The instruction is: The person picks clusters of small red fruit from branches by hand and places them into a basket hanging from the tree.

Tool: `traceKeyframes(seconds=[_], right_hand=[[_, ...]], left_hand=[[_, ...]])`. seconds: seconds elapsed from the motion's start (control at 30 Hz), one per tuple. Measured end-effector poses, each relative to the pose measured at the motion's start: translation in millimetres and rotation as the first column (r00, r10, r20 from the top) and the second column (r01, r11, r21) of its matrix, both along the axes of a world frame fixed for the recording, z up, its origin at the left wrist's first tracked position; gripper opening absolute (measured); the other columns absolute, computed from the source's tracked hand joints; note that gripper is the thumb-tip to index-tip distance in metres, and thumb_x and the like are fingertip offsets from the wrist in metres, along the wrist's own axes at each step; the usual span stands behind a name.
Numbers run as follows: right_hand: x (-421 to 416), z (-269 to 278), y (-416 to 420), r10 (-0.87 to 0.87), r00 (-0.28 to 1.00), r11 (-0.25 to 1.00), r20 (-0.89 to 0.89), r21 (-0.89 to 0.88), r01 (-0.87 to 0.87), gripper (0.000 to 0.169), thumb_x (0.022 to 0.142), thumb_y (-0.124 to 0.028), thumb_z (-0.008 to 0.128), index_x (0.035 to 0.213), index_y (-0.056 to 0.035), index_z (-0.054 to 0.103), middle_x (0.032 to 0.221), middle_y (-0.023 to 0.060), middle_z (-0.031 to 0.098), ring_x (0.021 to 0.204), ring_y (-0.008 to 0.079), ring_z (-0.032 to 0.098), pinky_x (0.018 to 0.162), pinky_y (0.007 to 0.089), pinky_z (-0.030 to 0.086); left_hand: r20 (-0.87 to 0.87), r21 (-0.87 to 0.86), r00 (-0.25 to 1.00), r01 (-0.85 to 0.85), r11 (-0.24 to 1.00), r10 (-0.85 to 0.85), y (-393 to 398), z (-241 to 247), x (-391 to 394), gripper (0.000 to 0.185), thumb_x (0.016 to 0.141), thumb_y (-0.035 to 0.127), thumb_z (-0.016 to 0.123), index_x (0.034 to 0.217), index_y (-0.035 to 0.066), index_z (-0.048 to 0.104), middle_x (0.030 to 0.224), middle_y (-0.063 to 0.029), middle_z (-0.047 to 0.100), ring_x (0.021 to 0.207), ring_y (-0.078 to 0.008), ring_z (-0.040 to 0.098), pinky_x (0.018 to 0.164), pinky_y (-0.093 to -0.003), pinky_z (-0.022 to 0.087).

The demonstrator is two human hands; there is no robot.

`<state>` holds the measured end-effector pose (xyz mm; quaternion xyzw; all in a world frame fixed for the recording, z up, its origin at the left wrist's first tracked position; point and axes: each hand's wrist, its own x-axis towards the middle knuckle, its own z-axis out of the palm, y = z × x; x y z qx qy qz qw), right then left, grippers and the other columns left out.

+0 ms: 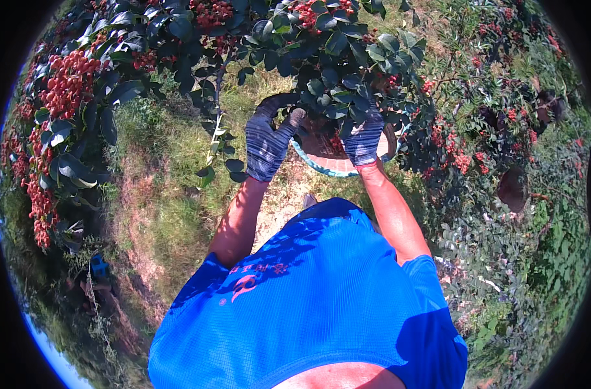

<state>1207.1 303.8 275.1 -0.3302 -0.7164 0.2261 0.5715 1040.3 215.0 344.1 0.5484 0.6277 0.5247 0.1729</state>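
My left hand (267, 141), in a dark striped knit glove, is raised at the leafy branch (324, 82) of a shrub with red berries. Its thumb and forefinger curve apart against the leaves, and the other fingertips are hidden. My right hand (363, 138), in a matching glove, reaches up into the same foliage, which covers its fingers. Whether either hand grips a stem cannot be made out. Below and between the hands is a round basket (327, 167) with a blue-green rim. Some red berries (337, 142) show in front of or inside it.
Heavy red berry clusters (69, 85) hang at the left, with more clusters (213, 13) overhead. A thin twig (217, 92) dangles left of my hands. Dense berry bushes (458, 146) crowd the right side. Grassy, sunlit ground (179, 214) lies below. A small blue object (99, 266) is at lower left.
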Motion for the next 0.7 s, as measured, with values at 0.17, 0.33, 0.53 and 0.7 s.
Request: traceKeyframes(seconds=[0.17, 0.33, 0.53, 0.7], right_hand=[[-0.6, -1.8, 8.2, -0.076, 0.997, 0.983, -0.023, 0.164, 0.079, 0.017, 0.074, -0.005, 0.060, 0.089, -0.0006, 0.066, 0.087, 0.0127, 0.065, 0.085, 0.0276, 0.063, 0.080, 0.0363, 0.048], [-6.9, 11.5, 0.5, -0.101, 0.994, 0.982, 0.032, 0.164, 0.094, 0.022, 0.074, -0.008, 0.062, 0.095, -0.0033, 0.067, 0.093, 0.0119, 0.067, 0.086, 0.0302, 0.063, 0.080, 0.0389, 0.049], [-3.0, 18.9, -2.3, 0.052, 0.996, 0.998, -0.067, 0.045, -0.049, 0.030, 0.079, -0.016, 0.061, 0.105, -0.0020, 0.066, 0.101, 0.0169, 0.066, 0.092, 0.0325, 0.063, 0.085, 0.0394, 0.048], [-13.4, 12.0, -2.4, -0.039, 0.999, 0.999, -0.001, 0.002, 0.039, 0.042, 0.076, -0.020, 0.062, 0.114, -0.0010, 0.061, 0.108, 0.0246, 0.061, 0.100, 0.0411, 0.058, 0.088, 0.0463, 0.046]], left_hand=[[-0.236, -0.065, 0.962, 0.125, 0.990, -0.137, 29.8, -7.7, -7.5, 0.033, 0.078, 0.014, 0.073, 0.107, 0.001, 0.064, 0.098, -0.0111, 0.067, 0.087, -0.0186, 0.062, 0.080, -0.0324, 0.049], [-0.318, -0.107, 0.928, 0.170, 0.980, -0.196, 27.2, 11.1, -8.4, 0.035, 0.073, 0.015, 0.075, 0.103, 0.000, 0.066, 0.099, -0.0148, 0.066, 0.089, -0.0264, 0.063, 0.082, -0.0364, 0.048], [-0.525, 0.024, 0.833, 0.216, 0.976, -0.172, 37.0, 4.2, -11.0, 0.027, 0.074, 0.007, 0.070, 0.099, -0.001, 0.065, 0.099, -0.0137, 0.064, 0.081, -0.0230, 0.064, 0.061, -0.0328, 0.054], [-0.067, -0.205, 0.988, 0.124, 0.971, -0.140, 29.8, 5.4, -8.8, 0.022, 0.076, 0.004, 0.069, 0.097, -0.001, 0.064, 0.100, -0.0115, 0.063, 0.081, -0.0217, 0.064, 0.057, -0.0312, 0.057]])
